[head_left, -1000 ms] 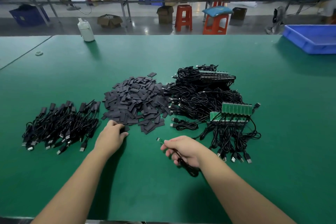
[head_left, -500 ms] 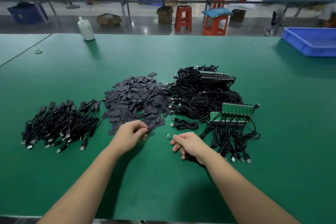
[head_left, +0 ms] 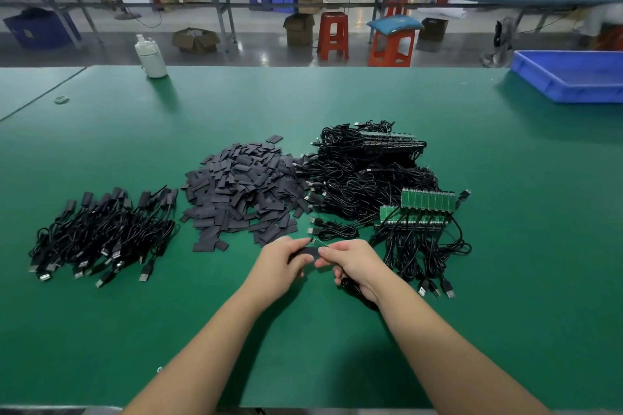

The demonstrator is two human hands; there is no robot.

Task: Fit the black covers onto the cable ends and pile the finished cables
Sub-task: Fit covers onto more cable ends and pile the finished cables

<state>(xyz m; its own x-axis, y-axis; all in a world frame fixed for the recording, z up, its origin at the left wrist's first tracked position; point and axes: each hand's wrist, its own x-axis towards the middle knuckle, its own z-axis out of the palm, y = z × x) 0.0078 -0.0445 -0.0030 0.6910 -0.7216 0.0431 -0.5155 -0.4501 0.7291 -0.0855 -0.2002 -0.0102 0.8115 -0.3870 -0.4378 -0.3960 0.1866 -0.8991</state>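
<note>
My left hand (head_left: 281,261) pinches a flat black cover (head_left: 305,252) just in front of the heap of loose black covers (head_left: 241,185). My right hand (head_left: 352,263) grips a black cable (head_left: 355,293) whose small board end (head_left: 312,241) pokes out at the cover's far edge; the two hands meet at the cover. The cable's coil hangs under my right palm. A pile of covered cables (head_left: 104,232) lies at the left. Bare cables with green boards (head_left: 424,204) are heaped at the right.
A white bottle (head_left: 151,57) stands near the green table's far edge. A blue bin (head_left: 573,77) sits at the far right. Loose USB plugs (head_left: 435,288) lie right of my right wrist. Orange stools and benches stand beyond the table.
My left hand picked a cover from the heap and moved right to meet my right hand. My right hand brought the cable end up to the cover.
</note>
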